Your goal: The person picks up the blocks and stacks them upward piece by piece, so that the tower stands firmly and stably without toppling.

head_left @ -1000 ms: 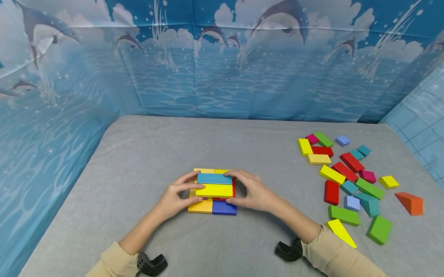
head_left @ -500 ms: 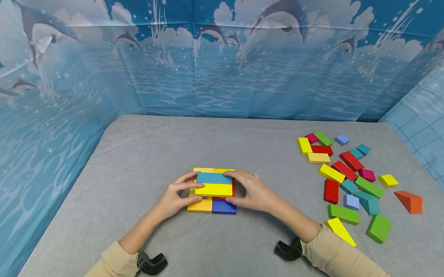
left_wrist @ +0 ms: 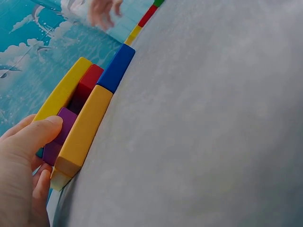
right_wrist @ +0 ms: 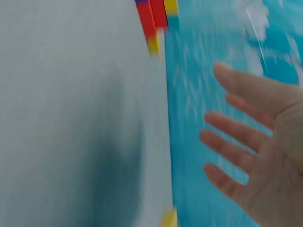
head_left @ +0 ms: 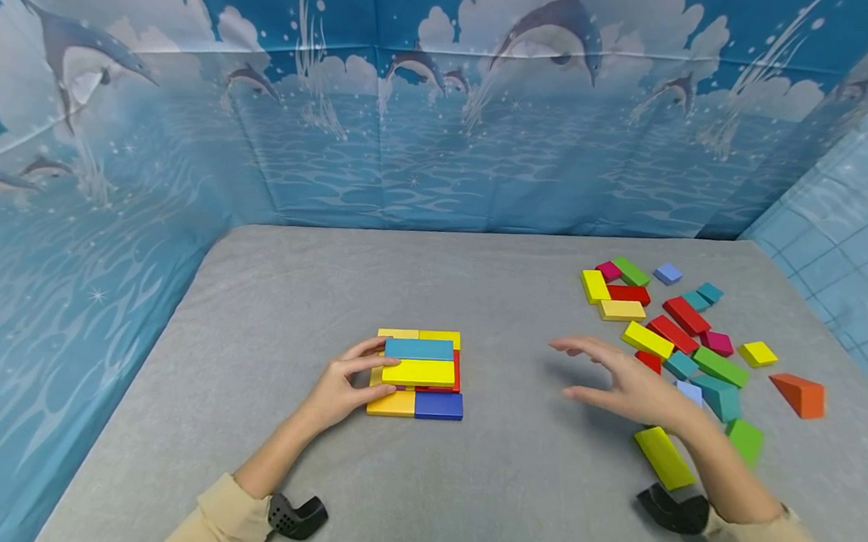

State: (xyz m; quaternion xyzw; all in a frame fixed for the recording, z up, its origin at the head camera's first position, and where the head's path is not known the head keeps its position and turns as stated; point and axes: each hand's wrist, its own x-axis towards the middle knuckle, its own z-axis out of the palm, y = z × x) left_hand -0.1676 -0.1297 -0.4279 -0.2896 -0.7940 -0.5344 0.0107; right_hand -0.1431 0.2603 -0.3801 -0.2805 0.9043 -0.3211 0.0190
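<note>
A low stack of wooden building blocks sits in the middle of the grey surface. On top lie a light blue block (head_left: pixel 419 350) and a yellow block (head_left: pixel 418 373), side by side. An orange-yellow block (head_left: pixel 391 405) and a dark blue block (head_left: pixel 438 406) form the front of the bottom layer. My left hand (head_left: pixel 344 388) grips the stack's left end; in the left wrist view its thumb presses a purple block (left_wrist: pixel 69 123), fingers round the far side. Off to the right, my right hand (head_left: pixel 635 383) hovers with spread fingers and holds nothing.
Loose blocks lie scattered at the right, among them a red block (head_left: pixel 686 315), an orange wedge (head_left: pixel 803 396) and a yellow block (head_left: pixel 664 457) by the right forearm. A dolphin-print curtain (head_left: pixel 415 167) hangs behind the grey cloth surface (head_left: pixel 318 284).
My right hand has let go of the stack's right end and moved right, toward the scattered blocks. My left hand and the stack have stayed in place.
</note>
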